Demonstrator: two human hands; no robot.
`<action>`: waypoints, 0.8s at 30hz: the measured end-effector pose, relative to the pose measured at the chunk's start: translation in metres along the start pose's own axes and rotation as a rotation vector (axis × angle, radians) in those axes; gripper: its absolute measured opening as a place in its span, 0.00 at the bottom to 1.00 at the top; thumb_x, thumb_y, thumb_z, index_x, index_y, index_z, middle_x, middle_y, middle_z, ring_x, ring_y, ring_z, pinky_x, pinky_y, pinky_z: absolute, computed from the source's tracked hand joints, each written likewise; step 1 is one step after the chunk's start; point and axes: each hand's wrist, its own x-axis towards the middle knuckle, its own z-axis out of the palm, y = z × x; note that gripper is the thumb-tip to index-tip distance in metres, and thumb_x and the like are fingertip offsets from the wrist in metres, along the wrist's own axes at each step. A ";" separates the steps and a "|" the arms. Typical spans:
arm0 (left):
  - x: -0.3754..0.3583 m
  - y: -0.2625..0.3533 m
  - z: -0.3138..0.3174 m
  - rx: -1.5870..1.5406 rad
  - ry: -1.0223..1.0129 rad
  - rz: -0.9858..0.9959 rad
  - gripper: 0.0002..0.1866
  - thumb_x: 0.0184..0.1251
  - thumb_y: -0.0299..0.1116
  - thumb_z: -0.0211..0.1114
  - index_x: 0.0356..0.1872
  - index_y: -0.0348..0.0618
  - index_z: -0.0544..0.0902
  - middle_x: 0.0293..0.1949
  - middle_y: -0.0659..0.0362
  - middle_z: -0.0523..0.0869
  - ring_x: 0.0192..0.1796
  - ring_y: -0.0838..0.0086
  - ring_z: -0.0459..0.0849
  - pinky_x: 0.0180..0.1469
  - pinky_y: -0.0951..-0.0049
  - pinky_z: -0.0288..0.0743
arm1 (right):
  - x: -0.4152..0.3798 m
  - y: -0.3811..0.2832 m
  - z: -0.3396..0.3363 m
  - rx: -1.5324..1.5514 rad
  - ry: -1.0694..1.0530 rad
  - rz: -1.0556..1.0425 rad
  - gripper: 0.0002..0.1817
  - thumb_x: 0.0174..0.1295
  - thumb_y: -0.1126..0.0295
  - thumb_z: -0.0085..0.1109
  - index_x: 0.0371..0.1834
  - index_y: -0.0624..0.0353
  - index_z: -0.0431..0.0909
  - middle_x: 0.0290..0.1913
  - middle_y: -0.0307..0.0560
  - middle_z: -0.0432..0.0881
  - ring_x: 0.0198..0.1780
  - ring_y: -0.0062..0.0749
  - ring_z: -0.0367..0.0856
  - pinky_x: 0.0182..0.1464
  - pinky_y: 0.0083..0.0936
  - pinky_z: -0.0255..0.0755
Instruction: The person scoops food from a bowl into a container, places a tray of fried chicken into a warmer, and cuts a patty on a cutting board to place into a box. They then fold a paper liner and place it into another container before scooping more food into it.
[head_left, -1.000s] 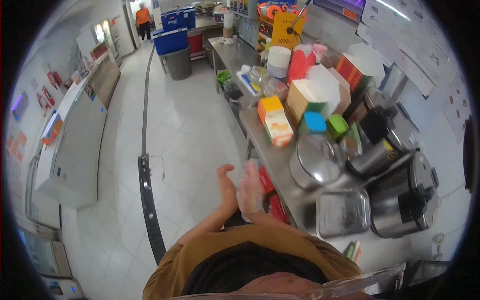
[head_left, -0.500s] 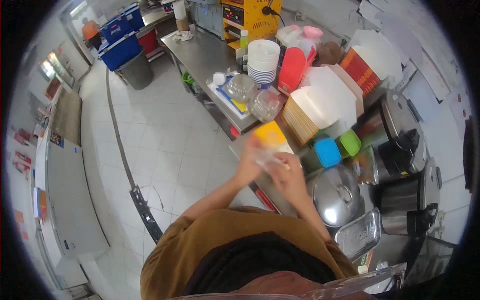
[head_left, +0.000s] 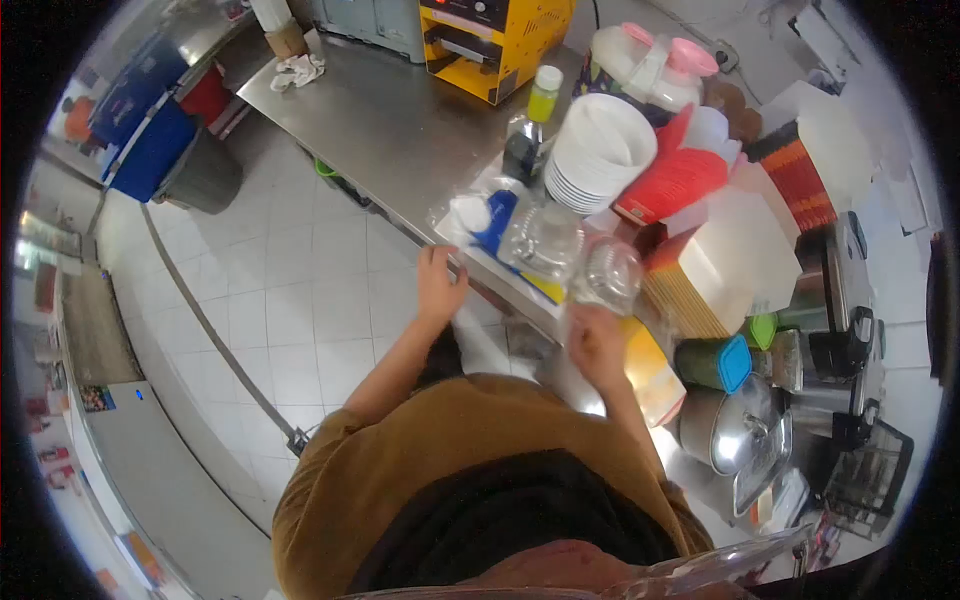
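Note:
At the near edge of the metal table (head_left: 405, 130), my left hand (head_left: 440, 284) has its fingers curled beside a tray (head_left: 515, 290); what they grip, if anything, cannot be made out. My right hand (head_left: 597, 345) is closed and slightly blurred, just below a clear plastic container (head_left: 610, 272); its contents are hidden. A second clear container (head_left: 541, 238) sits on the tray, by a blue and yellow item (head_left: 494, 222) and a white round object (head_left: 469, 213). Right of my right hand lies a yellow and white box (head_left: 650, 370).
Stacked white bowls (head_left: 600, 150), a green-yellow bottle (head_left: 543, 95), red cartons (head_left: 675, 183) and white cartons (head_left: 725, 260) stand behind. A blue-lidded container (head_left: 733, 363) and a metal pot (head_left: 715, 430) are at right. A yellow machine (head_left: 495, 45) is at the back.
The view has shifted toward the table. My hands, together over clear plastic before, are now apart: the left at the tray's left side, the right near the clear containers.

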 end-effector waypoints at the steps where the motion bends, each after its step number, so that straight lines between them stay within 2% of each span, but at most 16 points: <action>1: 0.015 -0.014 -0.006 0.023 -0.009 0.012 0.21 0.46 0.22 0.63 0.45 0.43 0.73 0.47 0.50 0.73 0.49 0.57 0.73 0.49 0.60 0.69 | 0.026 -0.020 0.024 0.052 -0.113 -0.063 0.13 0.49 0.78 0.57 0.40 0.60 0.76 0.45 0.53 0.77 0.47 0.48 0.75 0.48 0.37 0.70; 3: 0.046 -0.035 -0.014 0.072 -0.015 0.049 0.21 0.48 0.23 0.62 0.47 0.43 0.73 0.48 0.50 0.73 0.51 0.54 0.71 0.53 0.57 0.65 | 0.070 -0.045 0.066 0.090 -0.255 -0.183 0.16 0.50 0.77 0.57 0.44 0.59 0.75 0.47 0.52 0.75 0.48 0.48 0.74 0.50 0.37 0.70; 6: 0.085 -0.063 -0.008 0.134 -0.201 0.017 0.20 0.50 0.25 0.61 0.48 0.45 0.74 0.48 0.53 0.75 0.50 0.55 0.72 0.51 0.57 0.67 | 0.126 -0.062 0.106 -0.021 -0.319 -0.259 0.17 0.50 0.75 0.57 0.46 0.59 0.75 0.49 0.51 0.74 0.51 0.46 0.72 0.53 0.37 0.68; 9: 0.117 -0.057 -0.005 0.135 -0.301 -0.052 0.13 0.50 0.28 0.61 0.41 0.44 0.79 0.46 0.57 0.77 0.51 0.58 0.73 0.51 0.57 0.67 | 0.169 -0.071 0.120 -0.095 -0.305 -0.258 0.16 0.51 0.73 0.56 0.45 0.59 0.76 0.50 0.50 0.73 0.53 0.45 0.71 0.55 0.38 0.66; 12: 0.139 -0.054 -0.013 0.077 -0.430 0.047 0.08 0.50 0.26 0.62 0.34 0.41 0.80 0.42 0.55 0.80 0.48 0.58 0.76 0.47 0.59 0.70 | 0.192 -0.069 0.125 -0.140 -0.252 -0.219 0.14 0.51 0.73 0.56 0.43 0.60 0.77 0.50 0.49 0.74 0.50 0.44 0.72 0.52 0.38 0.66; 15: 0.147 -0.063 -0.011 -0.331 -0.394 0.254 0.04 0.51 0.25 0.61 0.30 0.40 0.80 0.37 0.53 0.81 0.42 0.56 0.78 0.45 0.60 0.71 | 0.205 -0.062 0.130 -0.267 -0.270 -0.163 0.13 0.50 0.75 0.55 0.41 0.60 0.77 0.50 0.47 0.74 0.49 0.42 0.72 0.50 0.38 0.66; 18: 0.147 -0.060 -0.010 -0.435 -0.361 0.310 0.04 0.53 0.22 0.60 0.31 0.36 0.79 0.36 0.49 0.81 0.39 0.55 0.81 0.41 0.65 0.75 | 0.225 -0.047 0.144 -0.447 -0.331 -0.129 0.12 0.49 0.75 0.54 0.38 0.59 0.77 0.49 0.46 0.74 0.48 0.41 0.73 0.48 0.39 0.67; 20: 0.147 -0.061 -0.008 -0.515 -0.448 0.268 0.05 0.54 0.22 0.59 0.32 0.35 0.78 0.37 0.48 0.81 0.40 0.55 0.81 0.41 0.64 0.75 | 0.234 -0.033 0.156 -0.548 -0.378 -0.131 0.09 0.49 0.76 0.53 0.35 0.58 0.78 0.47 0.47 0.75 0.48 0.41 0.73 0.47 0.38 0.68; 23: 0.154 -0.071 0.000 -0.646 -0.573 0.210 0.07 0.55 0.23 0.57 0.35 0.35 0.78 0.37 0.47 0.81 0.41 0.54 0.81 0.42 0.63 0.75 | 0.242 -0.020 0.163 -0.564 -0.618 0.057 0.07 0.51 0.73 0.51 0.30 0.61 0.78 0.42 0.50 0.76 0.45 0.39 0.76 0.46 0.35 0.71; 24: 0.156 -0.072 0.000 -0.693 -0.614 0.189 0.08 0.55 0.23 0.57 0.37 0.35 0.78 0.37 0.47 0.81 0.41 0.54 0.81 0.42 0.63 0.75 | 0.240 -0.014 0.165 -0.544 -0.564 0.059 0.07 0.51 0.74 0.51 0.29 0.62 0.78 0.41 0.51 0.76 0.45 0.40 0.76 0.46 0.35 0.72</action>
